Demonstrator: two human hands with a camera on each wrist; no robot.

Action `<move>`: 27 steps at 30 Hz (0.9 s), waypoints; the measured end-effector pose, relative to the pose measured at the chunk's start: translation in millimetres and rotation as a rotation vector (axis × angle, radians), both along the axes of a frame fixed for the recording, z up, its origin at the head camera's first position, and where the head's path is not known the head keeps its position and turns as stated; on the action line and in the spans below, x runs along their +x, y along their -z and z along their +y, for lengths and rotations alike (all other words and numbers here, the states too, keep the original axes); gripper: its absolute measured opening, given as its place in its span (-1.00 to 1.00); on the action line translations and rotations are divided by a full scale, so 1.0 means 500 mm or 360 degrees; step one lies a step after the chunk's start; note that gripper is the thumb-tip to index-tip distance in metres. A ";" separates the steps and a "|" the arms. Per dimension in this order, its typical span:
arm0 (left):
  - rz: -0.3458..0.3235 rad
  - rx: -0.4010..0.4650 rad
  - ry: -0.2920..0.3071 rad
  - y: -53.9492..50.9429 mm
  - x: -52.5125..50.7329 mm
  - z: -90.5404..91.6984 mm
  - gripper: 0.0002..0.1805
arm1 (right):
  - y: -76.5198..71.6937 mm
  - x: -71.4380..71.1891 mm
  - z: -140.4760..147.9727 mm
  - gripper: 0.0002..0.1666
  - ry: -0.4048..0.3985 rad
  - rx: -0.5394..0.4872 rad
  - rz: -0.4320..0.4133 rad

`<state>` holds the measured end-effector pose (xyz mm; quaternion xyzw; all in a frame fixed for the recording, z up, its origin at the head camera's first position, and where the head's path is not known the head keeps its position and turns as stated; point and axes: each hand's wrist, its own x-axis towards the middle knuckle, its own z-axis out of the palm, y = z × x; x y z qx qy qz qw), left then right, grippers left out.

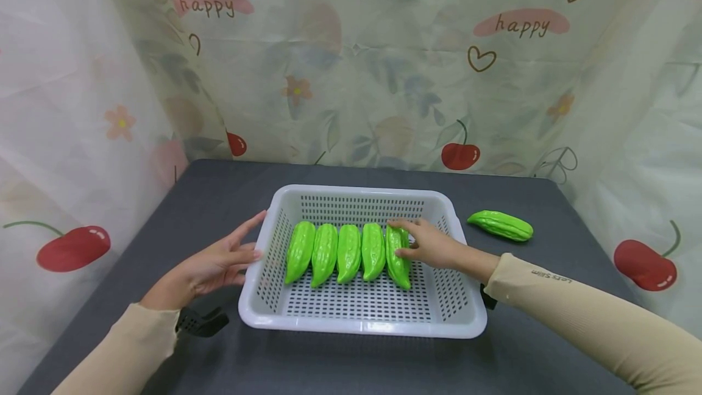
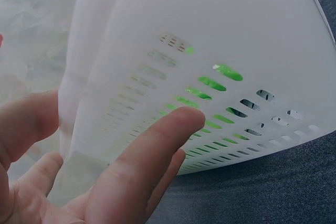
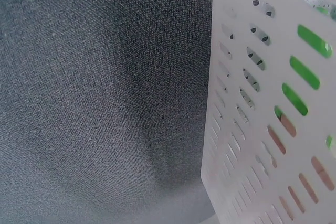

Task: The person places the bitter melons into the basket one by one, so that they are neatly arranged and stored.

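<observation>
Inside the white plastic basket [image 1: 362, 325] several bright green bitter melons [image 1: 349, 253] lie side by side in a row. My right hand [image 1: 430, 245] reaches over the basket's right rim and holds the rightmost bitter melon [image 1: 396, 264], fingers at its upper end and thumb on its right side. In the right wrist view the slotted basket wall [image 3: 252, 129] hides most of that hand. At the basket's left side my left hand [image 1: 219, 261] has its fingers loosely extended, touching the rim. The left wrist view shows its thumb and fingers [image 2: 152, 156] close to the slotted wall.
Another green bitter melon [image 1: 500, 225] lies outside, right of the basket, on the dark grey table [image 1: 236, 185]. A printed curtain [image 1: 356, 78] with cherries and hearts hangs behind and on both sides. Thin looped string [image 1: 556, 163] shows near the back right corner.
</observation>
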<state>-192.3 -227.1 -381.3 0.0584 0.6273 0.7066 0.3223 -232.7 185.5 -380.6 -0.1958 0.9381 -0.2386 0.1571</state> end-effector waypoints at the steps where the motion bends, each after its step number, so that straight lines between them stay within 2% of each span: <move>1: -0.0002 -0.0001 -0.0002 0.000 0.000 0.000 -0.02 | 0.000 0.000 0.000 -0.14 -0.0018 0.0012 -0.0003; 7: 0.0002 -0.0005 0.0001 0.000 -0.001 0.000 -0.03 | 0.001 -0.002 0.000 -0.06 -0.0092 0.0033 -0.0033; 15: -0.0018 0.0006 0.0010 -0.001 -0.003 0.000 -0.02 | 0.002 0.000 -0.003 -0.08 0.0018 -0.0023 -0.0105; 27: 0.0000 0.0004 0.0015 0.001 -0.002 -0.001 -0.02 | 0.004 -0.003 -0.002 -0.10 -0.0062 0.0099 -0.0030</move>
